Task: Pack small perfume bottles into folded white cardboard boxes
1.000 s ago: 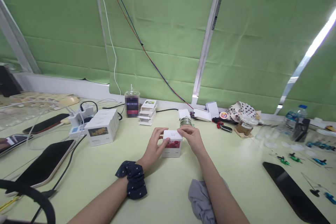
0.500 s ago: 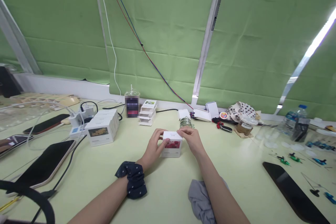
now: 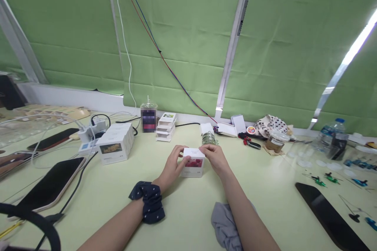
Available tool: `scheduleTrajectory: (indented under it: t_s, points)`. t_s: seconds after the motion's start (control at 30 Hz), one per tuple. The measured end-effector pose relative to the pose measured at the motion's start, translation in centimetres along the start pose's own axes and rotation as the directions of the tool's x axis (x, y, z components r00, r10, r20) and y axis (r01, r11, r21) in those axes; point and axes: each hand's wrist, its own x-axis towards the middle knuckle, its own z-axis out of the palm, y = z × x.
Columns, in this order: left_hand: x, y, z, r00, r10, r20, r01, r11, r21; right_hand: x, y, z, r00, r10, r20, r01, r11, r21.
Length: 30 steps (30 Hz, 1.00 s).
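Note:
A small white box [image 3: 193, 171] with a red picture on its front stands upright on the table in front of me. My left hand [image 3: 174, 168] grips it from the left, thumb across the front and fingers behind the side. At the box's top right corner, my right hand [image 3: 216, 159] has thumb and forefinger pinched together. A navy dotted scrunchie [image 3: 149, 202] is around my left wrist. Just behind my right hand sits a small glass jar [image 3: 208, 138], its lower part hidden.
Several similar white boxes [image 3: 114, 145] stand in a row at the left, near chargers and phones [image 3: 54, 182]. Small open boxes [image 3: 166, 127] are stacked beside a cup [image 3: 149, 117]. Right are a lidded jar [image 3: 276, 141], a black phone [image 3: 326, 213] and a grey cloth [image 3: 225, 223].

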Motion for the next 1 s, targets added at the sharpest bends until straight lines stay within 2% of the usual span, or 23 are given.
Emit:
scheduleTrajectory:
  t_s: [0.13,0.3,0.4,0.6,0.8,1.0]
  points:
    - [-0.2,-0.2,0.2,0.999,-0.021,-0.038,0.022,0.999,0.024,0.0,-0.1,0.0,1.000,0.006,0.016,-0.006,1.000,0.017]
    - [-0.1,0.0,-0.1,0.994,0.105,0.015,-0.105,0.991,0.082,0.0,0.1,-0.1,1.000,0.008,0.012,-0.008,1.000,-0.005]
    - [0.0,0.1,-0.1,0.993,0.121,0.003,-0.121,0.988,0.095,0.0,0.0,0.0,1.000,0.014,0.001,-0.014,0.999,-0.033]
    - [-0.2,-0.1,0.2,1.000,0.009,0.005,-0.009,1.000,0.028,-0.1,-0.1,0.0,1.000,-0.001,-0.011,0.000,0.997,-0.075]
    - [-0.7,-0.5,0.8,0.979,-0.131,0.155,0.151,0.980,-0.127,0.0,0.0,-0.2,1.000,-0.023,0.008,0.024,0.994,-0.104]
    - [-0.7,-0.1,0.9,0.980,-0.121,0.161,0.149,0.974,-0.173,0.2,0.4,-0.5,0.998,-0.044,0.047,0.049,0.992,-0.112]
